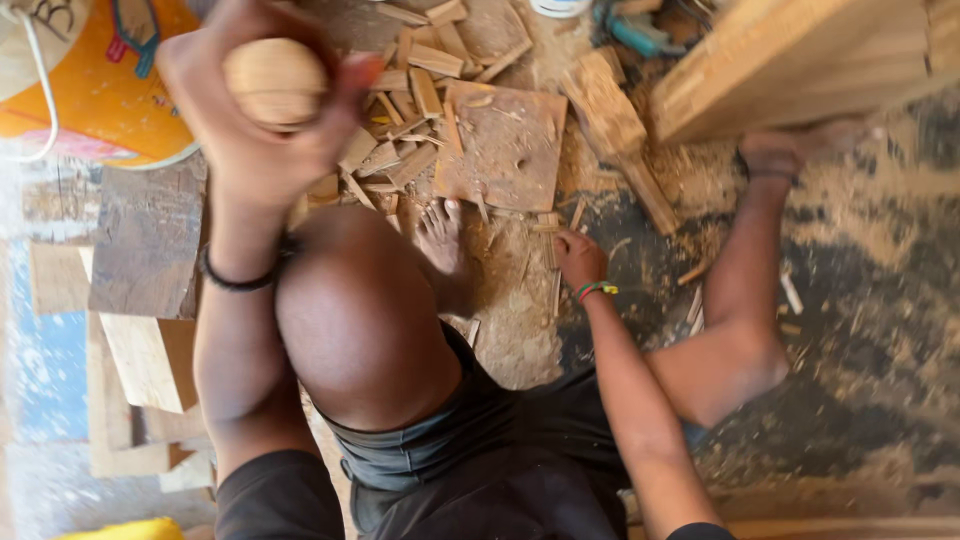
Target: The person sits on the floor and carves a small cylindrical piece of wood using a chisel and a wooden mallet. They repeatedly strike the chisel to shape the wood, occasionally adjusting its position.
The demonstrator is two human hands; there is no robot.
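Two bare hands worked above a sawdust floor. The left hand (262, 110) was raised, fingers wrapped closed around a rounded wooden piece (274, 82). The right hand (578, 258) reached low, fingers curled toward thin wood strips (548, 240) just beyond it; its grip was unclear.

One round wooden piece (275, 82), one mallet (615, 125), two wristbands (596, 290).

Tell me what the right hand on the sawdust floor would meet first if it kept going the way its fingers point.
The right hand points up the picture, toward the small pale wood sticks just ahead of its fingertips. It would likely meet those first, then the flat square brown wooden board beyond. Depth is hard to judge.
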